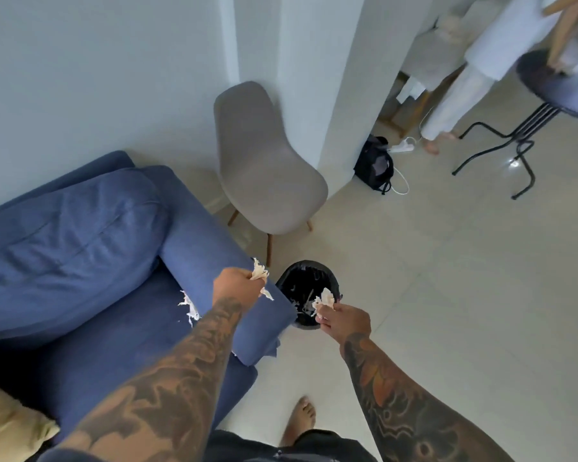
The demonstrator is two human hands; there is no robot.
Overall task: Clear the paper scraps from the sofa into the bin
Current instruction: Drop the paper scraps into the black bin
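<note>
My left hand (236, 284) grips a bunch of white paper scraps (259, 273) above the right armrest of the blue sofa (80, 248). My right hand (342, 320) holds another clump of scraps (324, 300) right over the near rim of the black bin (284, 281), which stands on the floor beside the armrest. Some shredded paper lies inside the bin. More white scraps (188, 306) lie on the sofa seat by the armrest, partly hidden behind my left forearm.
A grey chair (264, 168) stands behind the bin against the wall corner. A black bag (374, 165) with a white cable lies at the pillar. Another person's legs (447, 108) and a black round table (554, 85) are at the far right. My bare foot (301, 418) is on the tiled floor.
</note>
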